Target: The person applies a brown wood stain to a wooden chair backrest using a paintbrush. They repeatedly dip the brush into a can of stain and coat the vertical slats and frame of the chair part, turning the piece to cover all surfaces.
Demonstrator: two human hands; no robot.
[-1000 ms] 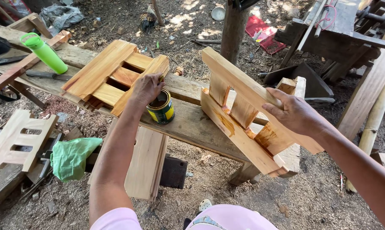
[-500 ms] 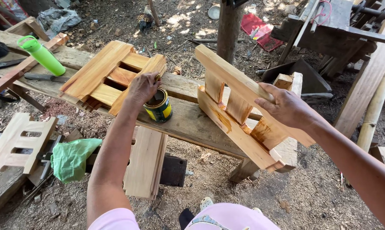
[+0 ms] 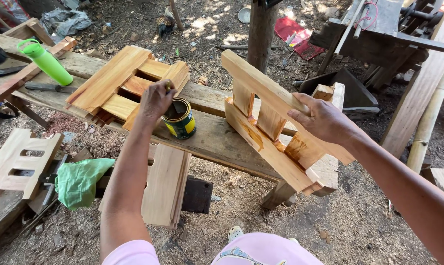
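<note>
My left hand is closed around a brush handle, with the brush dipped into a small open tin of dark liquid that stands on the plank bench. My right hand grips the top rail of a slatted wooden frame, which rests tilted on the bench at the right. The frame's lower rail and one slat look wet and orange. A second slatted wooden panel, glossy orange, lies flat on the bench just left of the tin.
A green bottle stands at the bench's far left. An unfinished notched frame and a green rag lie on the ground at left. Pale boards lean under the bench. A post and workbench stand behind.
My left hand has stayed at the tin with the brush. The tilted frame in my right hand has barely moved; the view has shifted slightly.
</note>
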